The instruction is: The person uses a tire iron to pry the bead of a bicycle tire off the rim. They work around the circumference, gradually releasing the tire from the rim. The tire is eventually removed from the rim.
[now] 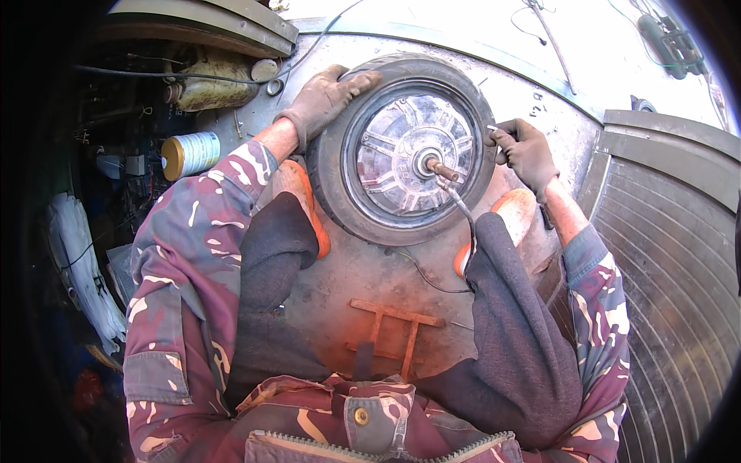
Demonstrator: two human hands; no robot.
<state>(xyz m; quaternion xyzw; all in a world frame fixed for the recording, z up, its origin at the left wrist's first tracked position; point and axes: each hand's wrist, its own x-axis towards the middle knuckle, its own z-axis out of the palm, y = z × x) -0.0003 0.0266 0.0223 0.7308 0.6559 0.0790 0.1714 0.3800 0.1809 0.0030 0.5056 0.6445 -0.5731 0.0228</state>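
A hub-motor wheel (pixel 401 123) with a black tyre (pixel 332 170) stands tilted between my feet, its shiny metal hub facing up. From its centre a bare axle (pixel 444 170) sticks out, and a cable in a metallic sleeve (pixel 455 197) runs down from beside it. My left hand (pixel 324 96), in a brown-grey glove, grips the tyre at its upper left edge. At the tyre's right edge is my gloved right hand (pixel 525 150), fingers pinched together. A small shiny end shows at those fingertips; what it belongs to is mostly hidden.
An orange-brown metal frame (pixel 397 315) lies on the floor near me. To the left are a yellow-and-white tin (pixel 191 154), a dirty cylinder (pixel 216 81) and a white bundle (pixel 83 270). A ribbed metal shutter panel (pixel 671 255) stands at right.
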